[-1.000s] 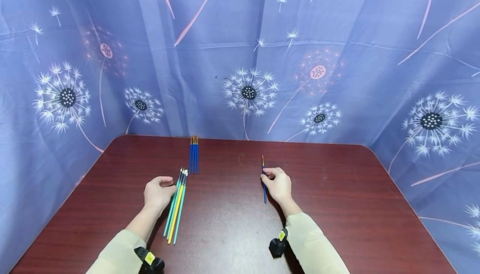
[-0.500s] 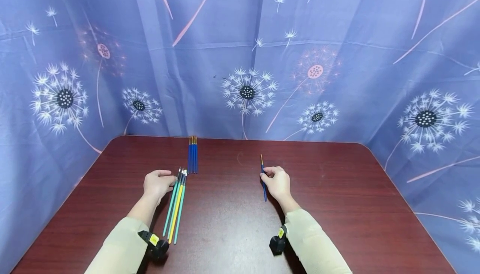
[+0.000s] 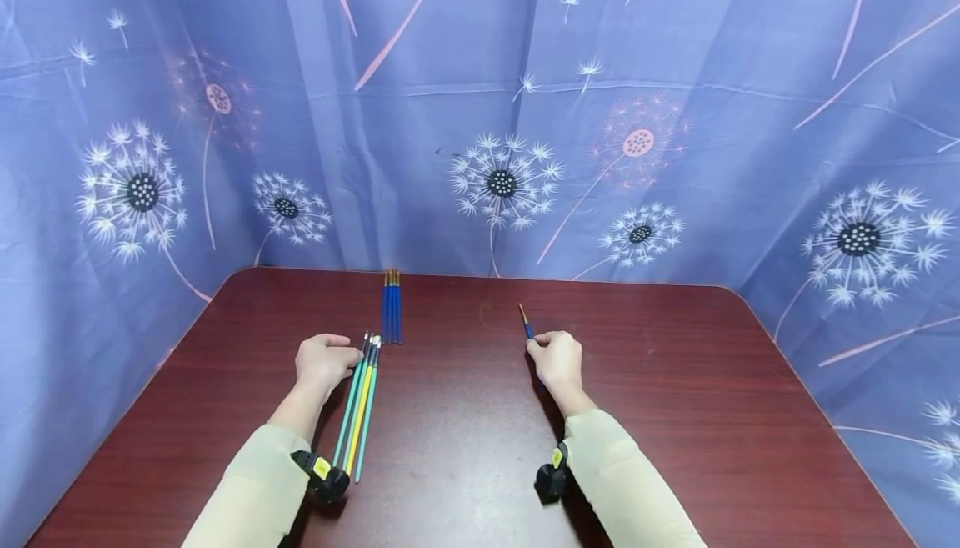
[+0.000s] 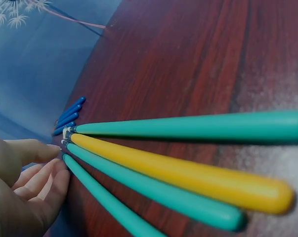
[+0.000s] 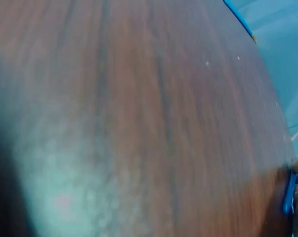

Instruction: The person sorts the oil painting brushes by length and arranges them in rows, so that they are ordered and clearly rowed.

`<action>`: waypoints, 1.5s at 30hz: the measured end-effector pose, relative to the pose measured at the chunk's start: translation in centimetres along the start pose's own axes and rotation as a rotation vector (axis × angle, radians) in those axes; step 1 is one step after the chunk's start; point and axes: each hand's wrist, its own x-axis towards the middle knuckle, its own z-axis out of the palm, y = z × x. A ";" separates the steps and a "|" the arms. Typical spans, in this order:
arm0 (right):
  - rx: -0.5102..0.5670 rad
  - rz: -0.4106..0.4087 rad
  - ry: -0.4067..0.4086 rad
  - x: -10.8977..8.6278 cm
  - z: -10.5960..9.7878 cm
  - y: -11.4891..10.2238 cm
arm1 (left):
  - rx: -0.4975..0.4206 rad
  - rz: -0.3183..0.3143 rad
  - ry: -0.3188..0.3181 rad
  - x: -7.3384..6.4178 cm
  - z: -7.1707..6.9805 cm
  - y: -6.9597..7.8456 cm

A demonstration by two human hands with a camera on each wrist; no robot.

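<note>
My right hand (image 3: pixel 558 360) pinches a thin blue paintbrush (image 3: pixel 527 327) at the right of the table, its brown bristles pointing away and to the left. In the right wrist view the blue handle (image 5: pixel 289 192) shows beside the fingers at the right edge. My left hand (image 3: pixel 324 364) pinches the outermost teal paintbrush (image 4: pixel 109 200) near its dark ferrule. This brush lies in a row with a yellow paintbrush (image 4: pixel 178 168) and two more teal ones, handles toward me. Curled fingers (image 4: pixel 42 182) show in the left wrist view.
Several blue paintbrushes (image 3: pixel 392 310) lie side by side near the far edge, just beyond the teal and yellow row. A blue dandelion-print curtain (image 3: pixel 480 114) hangs right behind the dark red wooden table (image 3: pixel 465 431).
The blue paintbrush in my right hand has tilted, its tip swinging left and its handle end going out of sight behind the hand. My left hand has slid slightly farther up its brush.
</note>
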 end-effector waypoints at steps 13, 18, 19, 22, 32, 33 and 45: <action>-0.019 0.113 0.004 0.7 0.4 -0.5 | 0.106 0.027 0.085 0.3 0.5 0.0; 0.034 0.148 0.004 0.9 0.3 -0.8 | 0.135 0.020 0.101 0.2 0.4 0.0; 0.047 0.154 0.007 0.9 0.2 -0.9 | 0.138 0.021 0.101 0.1 0.4 -0.1; 0.086 0.154 0.039 0.9 0.1 -1.3 | 0.152 0.024 0.105 0.1 0.3 -0.3; 0.438 0.252 -0.038 1.7 1.6 -2.8 | 0.141 0.073 0.109 -0.4 0.3 -1.0; 0.499 0.270 -0.057 1.8 1.9 -3.0 | 0.141 0.078 0.110 -0.4 0.3 -1.0; 0.929 0.387 -0.319 2.1 3.9 -5.8 | 0.168 0.109 0.083 -0.1 -0.1 -2.0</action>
